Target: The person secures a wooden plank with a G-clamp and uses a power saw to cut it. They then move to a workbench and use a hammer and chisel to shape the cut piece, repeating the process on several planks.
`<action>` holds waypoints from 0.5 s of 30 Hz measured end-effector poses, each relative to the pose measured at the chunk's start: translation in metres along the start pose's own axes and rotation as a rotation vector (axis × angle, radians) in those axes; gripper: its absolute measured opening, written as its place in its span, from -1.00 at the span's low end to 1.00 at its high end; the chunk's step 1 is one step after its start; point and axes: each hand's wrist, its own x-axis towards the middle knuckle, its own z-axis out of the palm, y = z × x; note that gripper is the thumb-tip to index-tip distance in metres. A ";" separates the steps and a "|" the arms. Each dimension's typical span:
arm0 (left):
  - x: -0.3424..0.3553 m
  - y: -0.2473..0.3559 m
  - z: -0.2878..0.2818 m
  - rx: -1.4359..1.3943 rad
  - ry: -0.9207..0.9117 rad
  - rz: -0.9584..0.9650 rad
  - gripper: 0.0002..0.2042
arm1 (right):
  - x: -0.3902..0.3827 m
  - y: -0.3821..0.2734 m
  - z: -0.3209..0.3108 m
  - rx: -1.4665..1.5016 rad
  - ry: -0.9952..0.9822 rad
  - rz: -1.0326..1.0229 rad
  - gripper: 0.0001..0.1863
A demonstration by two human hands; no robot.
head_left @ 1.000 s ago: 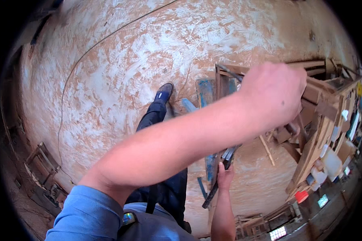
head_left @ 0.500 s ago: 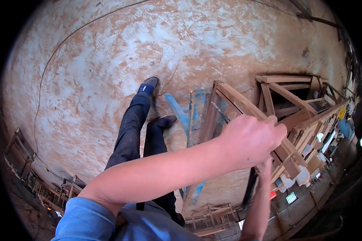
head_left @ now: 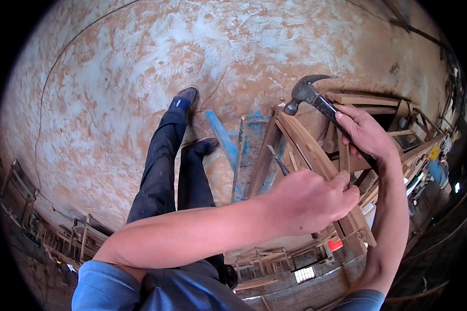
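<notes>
My right hand is wrapped round the handle of a claw hammer, its dark head raised over the far end of a wooden frame. Closed in a fist, my left hand lies across the frame's near part. Out of that fist, toward the upper left, sticks the narrow metal blade of what looks like a chisel; most of its handle is hidden by my fingers. The frame's long light-brown bars lie beside a worn, blue-painted bench.
More wooden frames are stacked against the wall at the right. A blue leg of the bench slants out near my shoes. Chair-like wooden frames stand at the lower left. A cable runs along the left.
My right hand has come up from below my left hand, bringing the hammer into view above the frame. My left hand, with the chisel, has shifted slightly down in the picture.
</notes>
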 end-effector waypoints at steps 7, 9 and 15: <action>-0.002 -0.004 0.001 -0.010 0.002 0.008 -0.88 | 0.000 -0.023 -0.013 -0.040 0.047 0.048 -0.57; -0.003 -0.004 0.002 0.008 -0.010 0.024 -0.88 | 0.002 -0.027 -0.013 -0.145 -0.072 0.038 -0.58; -0.009 -0.005 0.005 -0.034 -0.028 0.020 -0.85 | -0.001 -0.031 -0.011 -0.107 -0.021 0.042 -0.60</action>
